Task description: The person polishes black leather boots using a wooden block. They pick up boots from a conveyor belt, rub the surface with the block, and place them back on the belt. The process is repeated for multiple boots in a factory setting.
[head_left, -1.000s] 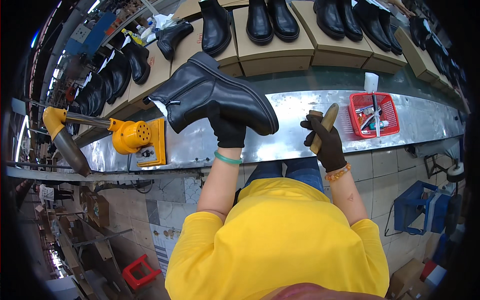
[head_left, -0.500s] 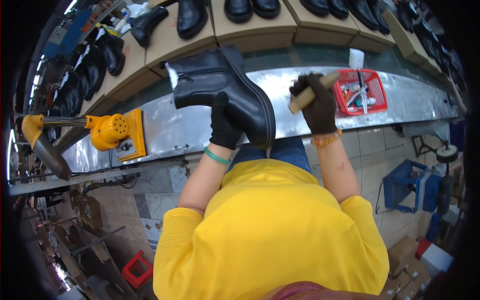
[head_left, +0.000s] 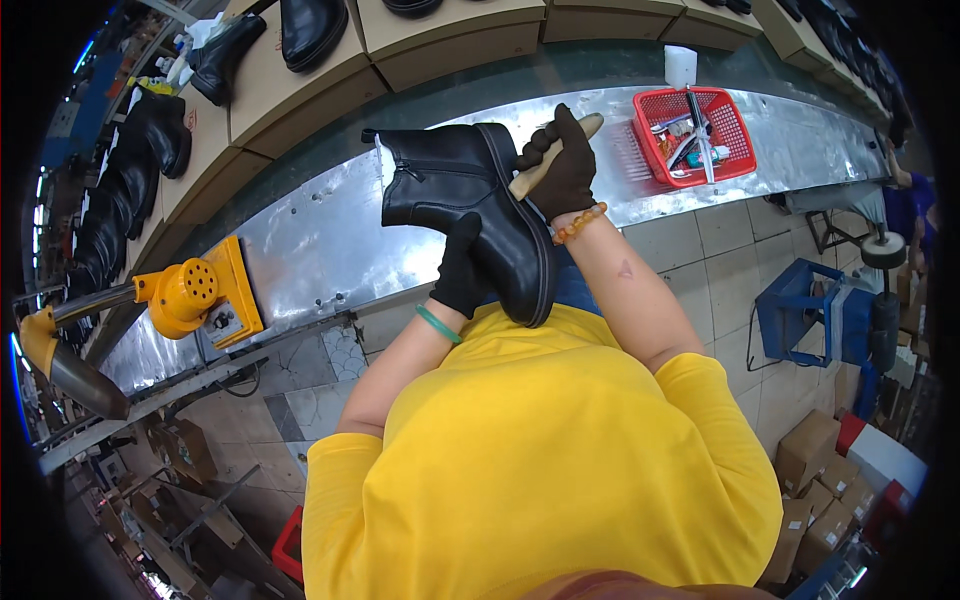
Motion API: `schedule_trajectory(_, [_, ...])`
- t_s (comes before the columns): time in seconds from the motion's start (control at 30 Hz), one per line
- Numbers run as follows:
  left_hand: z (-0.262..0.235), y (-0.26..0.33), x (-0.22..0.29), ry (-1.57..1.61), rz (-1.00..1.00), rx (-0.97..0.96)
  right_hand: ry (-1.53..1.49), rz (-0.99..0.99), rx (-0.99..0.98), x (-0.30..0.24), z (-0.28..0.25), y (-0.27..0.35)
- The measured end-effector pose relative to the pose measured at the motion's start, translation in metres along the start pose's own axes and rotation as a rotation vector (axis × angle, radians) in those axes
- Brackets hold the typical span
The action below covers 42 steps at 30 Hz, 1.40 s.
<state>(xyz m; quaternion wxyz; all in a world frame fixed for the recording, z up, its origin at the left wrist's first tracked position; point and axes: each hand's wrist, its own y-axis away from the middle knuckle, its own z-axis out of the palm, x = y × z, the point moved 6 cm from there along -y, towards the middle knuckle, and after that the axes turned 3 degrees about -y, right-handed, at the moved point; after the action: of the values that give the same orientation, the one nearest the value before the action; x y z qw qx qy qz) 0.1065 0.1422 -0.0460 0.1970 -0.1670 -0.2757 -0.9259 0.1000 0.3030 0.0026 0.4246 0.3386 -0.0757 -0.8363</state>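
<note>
A black leather ankle boot (head_left: 455, 195) with a side zipper lies on its side in the air over the bench's near edge, toe toward me. My left hand (head_left: 463, 268), in a black glove, is closed on the boot from the left, its thumb up along the upper. In my right hand (head_left: 567, 170), gloved dark brown, is a long tan bar (head_left: 553, 158), with the fingers wrapped round it. The bar's lower end meets the boot's sole edge near the middle. Whether it is wood or rubber I cannot make out. White material shows at the boot's opening.
A shiny metal bench (head_left: 330, 235) runs across in front of me. On it stand a red plastic basket (head_left: 745, 160) of small items at right and a yellow lamp-like device (head_left: 185, 298) at left. Cardboard boxes (head_left: 455, 45) bearing black boots line the far side.
My right hand has moved left with the tan bar, from beside the basket to the boot's sole edge. The boot stays in my left hand. The whole view has shifted.
</note>
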Motion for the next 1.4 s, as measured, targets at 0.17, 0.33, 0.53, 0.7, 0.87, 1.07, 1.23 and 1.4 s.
schedule_trajectory(0.17, [-0.004,-0.001,-0.001,-0.002,0.018,0.004,0.102,-0.008,-0.017,0.002,0.004,0.003])
schedule_trajectory(0.33, [-0.003,0.000,-0.003,-0.029,0.024,-0.015,0.446,-0.211,-0.132,0.002,0.023,0.013])
schedule_trajectory(0.53, [-0.012,-0.008,-0.008,-0.039,0.001,0.069,0.876,-0.626,-0.376,0.002,0.034,0.009])
schedule_trajectory(0.7, [-0.013,-0.009,-0.008,-0.060,0.057,0.007,0.257,0.016,-0.067,-0.002,0.006,-0.004])
schedule_trajectory(0.87, [-0.008,-0.005,-0.002,0.032,0.048,-0.037,0.041,-0.103,0.080,-0.046,-0.057,-0.017])
schedule_trajectory(1.07, [-0.018,0.004,0.026,0.000,0.260,-0.004,0.482,-0.288,0.151,-0.091,-0.139,-0.001])
schedule_trajectory(1.23, [-0.042,0.005,0.134,-0.145,0.623,0.127,0.616,-0.317,0.053,-0.092,-0.142,0.004])
schedule_trajectory(1.4, [-0.014,0.000,0.277,-0.648,0.988,0.312,0.603,-0.356,0.022,-0.086,-0.140,0.006])
